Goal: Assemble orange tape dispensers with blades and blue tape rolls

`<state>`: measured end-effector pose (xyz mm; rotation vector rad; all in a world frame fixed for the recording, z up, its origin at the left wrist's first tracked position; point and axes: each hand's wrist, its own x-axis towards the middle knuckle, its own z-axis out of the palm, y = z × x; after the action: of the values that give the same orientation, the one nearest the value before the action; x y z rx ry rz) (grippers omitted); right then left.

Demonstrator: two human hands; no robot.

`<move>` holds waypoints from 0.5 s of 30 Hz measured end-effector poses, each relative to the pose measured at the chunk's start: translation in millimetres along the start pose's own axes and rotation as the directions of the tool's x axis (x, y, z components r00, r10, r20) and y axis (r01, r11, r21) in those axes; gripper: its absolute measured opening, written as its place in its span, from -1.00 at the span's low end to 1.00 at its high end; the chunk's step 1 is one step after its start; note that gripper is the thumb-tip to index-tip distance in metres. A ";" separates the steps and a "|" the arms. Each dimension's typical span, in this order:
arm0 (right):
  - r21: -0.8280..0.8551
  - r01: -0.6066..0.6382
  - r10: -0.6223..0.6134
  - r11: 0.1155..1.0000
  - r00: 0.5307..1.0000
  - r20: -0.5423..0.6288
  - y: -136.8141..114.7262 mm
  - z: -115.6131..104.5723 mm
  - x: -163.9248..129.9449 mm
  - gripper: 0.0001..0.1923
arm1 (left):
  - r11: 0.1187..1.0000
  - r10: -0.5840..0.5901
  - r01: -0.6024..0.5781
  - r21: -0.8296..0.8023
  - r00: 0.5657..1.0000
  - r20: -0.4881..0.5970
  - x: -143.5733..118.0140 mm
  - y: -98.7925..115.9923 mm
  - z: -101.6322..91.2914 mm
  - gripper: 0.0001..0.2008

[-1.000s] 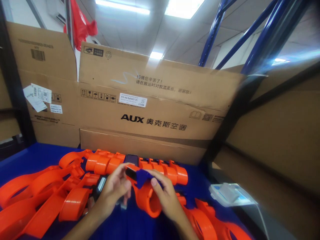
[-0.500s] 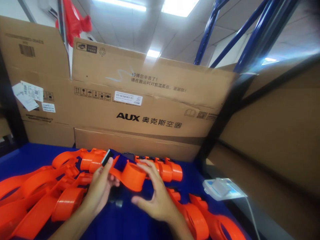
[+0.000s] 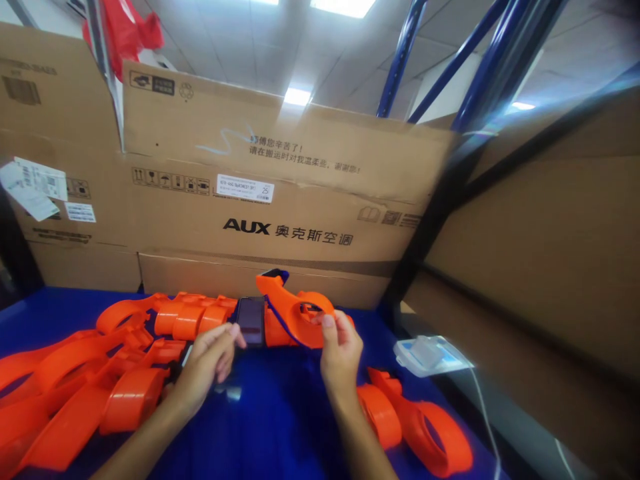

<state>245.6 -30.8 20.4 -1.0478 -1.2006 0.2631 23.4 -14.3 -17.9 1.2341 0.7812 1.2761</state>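
Cardboard boxes (image 3: 280,193) printed "AUX" wall the far side of a blue bench (image 3: 270,427), with blue rack posts (image 3: 400,60) rising behind under ceiling lights. The right hand (image 3: 341,350) lifts an orange part (image 3: 295,310) above the bench, fingers (image 3: 327,323) pinched on its ring end, the part's pointed end tilting up toward 11 o'clock. At 9 o'clock of it the left hand (image 3: 207,363) hovers, fingers loosely curled and holding nothing, fingertips just beside a dark phone (image 3: 250,320) that leans against a row of orange parts (image 3: 193,317). More orange parts are heaped at 8 o'clock (image 3: 75,393) and lie at 5 o'clock (image 3: 420,433). A white packet (image 3: 430,353) sits at 3 o'clock on the bench's edge.
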 end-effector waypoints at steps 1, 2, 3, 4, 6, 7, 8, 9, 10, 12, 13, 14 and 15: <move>0.003 -0.012 0.012 1.000 0.999 -0.048 -0.9 -0.7 2.2 -0.61 | 0.997 0.014 -0.015 0.075 1.000 0.012 0.3 -1.1 -0.8 -0.61; 0.012 -0.024 0.025 1.000 0.996 -0.091 -1.7 -1.7 4.5 -0.59 | 0.988 0.031 -0.034 0.153 0.999 0.021 0.5 -1.8 -1.4 -0.59; 0.023 -0.041 0.044 0.999 0.991 -0.124 -2.7 -3.7 7.0 -0.58 | 0.971 0.054 -0.058 0.230 0.998 0.026 0.5 -2.1 -1.8 -0.57; 0.031 -0.067 0.071 0.997 0.987 -0.145 -3.9 -6.8 10.2 -0.56 | 0.950 0.080 -0.083 0.301 0.997 0.024 0.2 -2.4 -2.0 -0.55; 0.008 -0.142 0.141 0.990 0.979 -0.146 -7.5 -18.5 19.7 -0.51 | 0.900 0.130 -0.125 0.417 0.991 0.015 -0.5 -3.1 -2.1 -0.52; -0.043 -0.195 0.190 0.980 0.977 -0.101 -9.7 -27.2 26.5 -0.47 | 0.878 0.147 -0.137 0.458 0.989 0.014 -0.9 -3.7 -2.1 -0.51; -0.148 -0.236 0.231 0.960 0.972 -0.051 -11.9 -37.8 34.6 -0.45 | 0.861 0.157 -0.144 0.487 0.987 0.015 -1.2 -4.6 -2.0 -0.51; -0.300 -0.253 0.247 0.920 0.967 -0.058 -13.7 -49.8 43.9 -0.42 | 0.851 0.164 -0.150 0.504 0.986 0.018 -1.4 -5.7 -2.0 -0.51; -0.467 -0.261 0.245 0.845 0.965 -0.096 -14.7 -62.7 54.0 -0.41 | 0.846 0.168 -0.155 0.511 0.986 0.020 -1.5 -6.8 -1.9 -0.51; -0.707 -0.284 0.262 0.647 0.954 -0.144 -13.5 -88.1 74.1 -0.38 | 0.845 0.178 -0.160 0.510 0.984 0.014 -1.4 -8.4 -1.6 -0.51; -0.795 -0.293 0.275 0.532 0.947 -0.166 -11.1 -99.3 83.1 -0.36 | 0.843 0.186 -0.165 0.512 0.982 0.010 -1.2 -8.5 -1.5 -0.52; -0.854 -0.293 0.305 0.430 0.937 -0.168 -7.7 -108.7 90.6 -0.35 | 0.836 0.198 -0.171 0.522 0.980 0.004 -0.9 -7.9 -1.7 -0.52; -0.890 -0.296 0.338 0.348 0.925 -0.175 -3.5 -116.2 96.5 -0.34 | 0.820 0.214 -0.179 0.543 0.977 0.000 -0.3 -6.7 -2.2 -0.55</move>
<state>381.7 -28.9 86.0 -2.2965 -1.1440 -0.1324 23.0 -13.2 -24.8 1.7754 1.1346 1.3063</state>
